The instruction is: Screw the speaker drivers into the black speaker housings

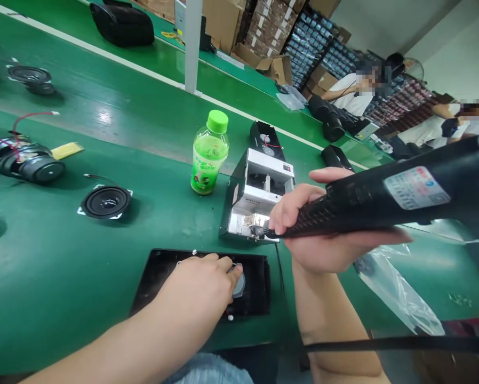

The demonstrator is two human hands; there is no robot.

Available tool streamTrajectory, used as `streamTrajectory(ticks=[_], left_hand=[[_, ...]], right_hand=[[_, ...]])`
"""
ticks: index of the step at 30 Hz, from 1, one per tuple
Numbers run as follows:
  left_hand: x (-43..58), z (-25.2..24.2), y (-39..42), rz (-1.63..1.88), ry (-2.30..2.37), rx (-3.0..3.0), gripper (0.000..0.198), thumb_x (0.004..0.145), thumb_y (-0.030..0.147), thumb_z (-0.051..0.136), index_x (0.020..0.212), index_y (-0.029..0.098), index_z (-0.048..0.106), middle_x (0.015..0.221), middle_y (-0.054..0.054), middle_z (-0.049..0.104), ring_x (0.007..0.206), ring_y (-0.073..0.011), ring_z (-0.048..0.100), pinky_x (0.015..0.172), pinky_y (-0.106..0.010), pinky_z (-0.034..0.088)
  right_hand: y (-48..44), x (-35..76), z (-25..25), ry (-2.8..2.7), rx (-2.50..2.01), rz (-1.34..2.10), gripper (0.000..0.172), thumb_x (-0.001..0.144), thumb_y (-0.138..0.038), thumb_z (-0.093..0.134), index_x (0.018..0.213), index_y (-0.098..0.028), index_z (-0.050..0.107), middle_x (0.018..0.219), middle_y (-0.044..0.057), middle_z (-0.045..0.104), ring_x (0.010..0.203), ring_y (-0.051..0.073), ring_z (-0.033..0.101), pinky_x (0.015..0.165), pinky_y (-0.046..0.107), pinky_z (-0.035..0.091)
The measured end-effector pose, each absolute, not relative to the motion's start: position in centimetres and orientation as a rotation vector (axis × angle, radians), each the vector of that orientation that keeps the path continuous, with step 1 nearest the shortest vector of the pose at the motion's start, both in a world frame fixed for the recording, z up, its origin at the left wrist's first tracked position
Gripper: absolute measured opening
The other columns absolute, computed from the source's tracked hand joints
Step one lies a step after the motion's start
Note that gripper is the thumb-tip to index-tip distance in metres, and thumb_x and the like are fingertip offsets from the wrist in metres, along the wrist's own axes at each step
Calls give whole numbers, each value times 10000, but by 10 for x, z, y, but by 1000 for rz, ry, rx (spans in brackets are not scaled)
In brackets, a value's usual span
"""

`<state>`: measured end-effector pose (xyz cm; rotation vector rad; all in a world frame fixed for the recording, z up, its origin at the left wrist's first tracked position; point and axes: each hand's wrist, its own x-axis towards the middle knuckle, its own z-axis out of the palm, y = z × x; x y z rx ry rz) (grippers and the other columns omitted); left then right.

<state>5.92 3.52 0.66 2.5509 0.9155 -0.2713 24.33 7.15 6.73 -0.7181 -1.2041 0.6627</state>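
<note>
The right hand (323, 224) wraps closed around the grip of a black electric screwdriver (367, 200), fingers and thumb together on its ribbed body, and the tool's tip reaches the lower front of a silver screw feeder (255, 194). The left hand (195, 282) lies palm-down on a black panel (201, 261) flat on the green bench (63, 325), its fingertips (227, 266) at the edge of a round silver part (239, 284) set in the panel; the fingers sit close together, but whether they clamp the part is hidden. Small white bits (194, 252) lie at the panel's edge. Beyond the feeder stands a green-capped bottle (209, 152), and a speaker (105, 201) lies to the left of the panel. Further left is a wired speaker assembly (23, 162) with red leads. A clear plastic bag (399, 288) lies under the right forearm's side of the bench. Two co-workers (355, 88) sit at the far right beside stacked boxes (223, 21).
</note>
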Motion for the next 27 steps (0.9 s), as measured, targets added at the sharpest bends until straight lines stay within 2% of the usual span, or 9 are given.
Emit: streamTrajectory(ticks=[3,8,12,15,18,23,27], left_hand=[[59,10,36,-270,918,2527,468,987,198,750,1450,268,741,1221,-60,813,1077,-307,779,819,-410,600],[58,14,38,-296,941,2491,458,1028,268,730,1485,301,731,1291,-71,815,1139,-309,786,900,-426,629],[54,10,37,-260,969,2476,492,1025,333,751,1514,309,707,1345,-79,816,1189,-325,789,964,-468,652],[52,6,35,-231,998,2489,557,1000,414,791,1531,270,699,1425,-113,793,1251,-360,779,982,-499,669],[53,4,34,-242,997,2523,520,1014,396,767,1514,263,719,1454,-125,781,1266,-374,779,982,-516,681],[56,3,39,-294,973,2551,486,1021,357,734,1498,266,733,1432,-130,790,1238,-381,792,957,-529,695],[56,2,40,-288,975,2558,505,1013,373,735,1510,286,724,1446,-116,786,1240,-374,791,934,-503,697]], right_hand=[[76,245,64,-1165,-748,638,747,916,-938,495,1123,-256,716,541,-58,602,336,156,492,310,296,423],[78,248,59,-1091,-789,634,833,907,-981,397,1185,-264,717,517,-71,551,311,157,473,280,282,383],[57,253,65,-1058,-709,678,811,912,-956,457,1202,-260,756,545,-54,601,315,156,485,283,288,408],[30,257,77,-1006,-709,735,668,943,-873,555,1201,-301,782,583,-39,654,374,170,544,361,314,498],[11,261,81,-955,-773,855,536,926,-814,665,1185,-361,790,624,-36,697,431,193,595,442,353,559],[8,261,55,-955,-756,965,637,778,-870,772,1171,-368,770,644,-30,734,463,222,621,465,371,569],[12,259,36,-935,-771,940,686,780,-907,724,1178,-349,743,642,-40,713,459,211,610,453,359,554]])
